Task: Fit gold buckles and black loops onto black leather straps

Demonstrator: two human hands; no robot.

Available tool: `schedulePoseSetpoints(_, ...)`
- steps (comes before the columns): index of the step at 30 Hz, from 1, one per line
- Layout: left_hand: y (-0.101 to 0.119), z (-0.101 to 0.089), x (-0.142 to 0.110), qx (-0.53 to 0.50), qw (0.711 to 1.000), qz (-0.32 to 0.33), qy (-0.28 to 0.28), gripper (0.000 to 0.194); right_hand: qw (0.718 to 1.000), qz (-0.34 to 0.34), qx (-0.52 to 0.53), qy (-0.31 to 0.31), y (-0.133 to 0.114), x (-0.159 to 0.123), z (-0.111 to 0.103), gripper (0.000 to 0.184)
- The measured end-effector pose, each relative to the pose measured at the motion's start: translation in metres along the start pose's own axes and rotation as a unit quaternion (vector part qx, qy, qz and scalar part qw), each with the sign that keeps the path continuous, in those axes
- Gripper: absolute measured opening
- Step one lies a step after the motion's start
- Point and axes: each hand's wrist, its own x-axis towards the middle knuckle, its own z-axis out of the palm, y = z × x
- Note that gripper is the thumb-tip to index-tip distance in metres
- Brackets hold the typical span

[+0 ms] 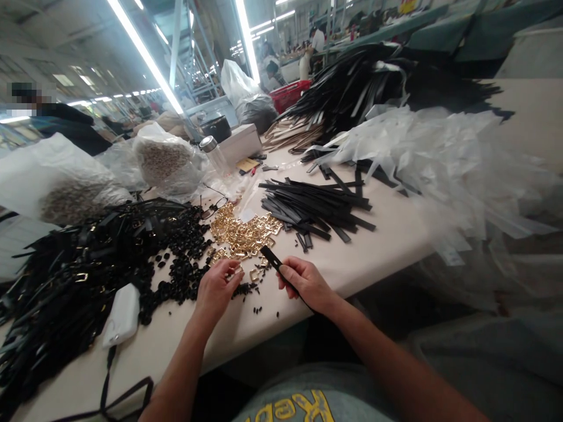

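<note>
My right hand grips a narrow black strap that points up and left from the fingers. My left hand rests its fingertips on the near edge of a heap of gold metal buckles, pinching one small buckle. Both hands are close together over the cream table. Small black beads lie scattered just left of my left hand.
A pile of loose black straps lies beyond the buckles. Finished black straps are heaped at left with a white phone on them. Clear plastic sleeves cover the right. Bags of parts, a jar and glasses stand behind.
</note>
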Motion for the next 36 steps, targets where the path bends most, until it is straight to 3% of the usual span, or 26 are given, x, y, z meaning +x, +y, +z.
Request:
schedulePoseSetpoints(3,0.006,0.002,0.009,0.073,0.996,0.033,-0.027,0.02,1.0,-0.013,-0.02,-0.011,0.0,-0.004,0.003,0.033)
schedulePoseSetpoints(9,0.017,0.013,0.019,0.093,0.986,0.072,-0.114,0.007,0.998,-0.025,-0.05,-0.014,0.0,-0.005,0.004,0.031)
schedulePoseSetpoints(14,0.024,0.016,0.031,0.035,0.984,0.054,-0.165,0.005,0.997,-0.037,-0.061,-0.016,0.0,-0.006,0.004,0.033)
schedulePoseSetpoints(21,0.032,0.021,0.039,0.022,0.988,0.02,-0.154,0.005,0.996,-0.031,-0.082,-0.026,0.008,-0.004,0.001,0.037)
schedulePoseSetpoints(27,0.024,0.025,0.039,-0.116,0.977,-0.05,-0.172,0.01,0.994,-0.015,-0.107,-0.022,0.011,-0.002,0.001,0.041)
schedulePoseSetpoints(32,0.012,0.024,0.035,-0.314,0.932,-0.136,-0.122,0.022,0.994,-0.006,-0.103,0.025,0.007,-0.005,0.006,0.047)
schedulePoseSetpoints(36,0.001,0.005,0.03,-0.489,0.85,-0.197,0.011,0.017,0.993,0.003,-0.111,0.037,0.004,-0.007,0.008,0.053)
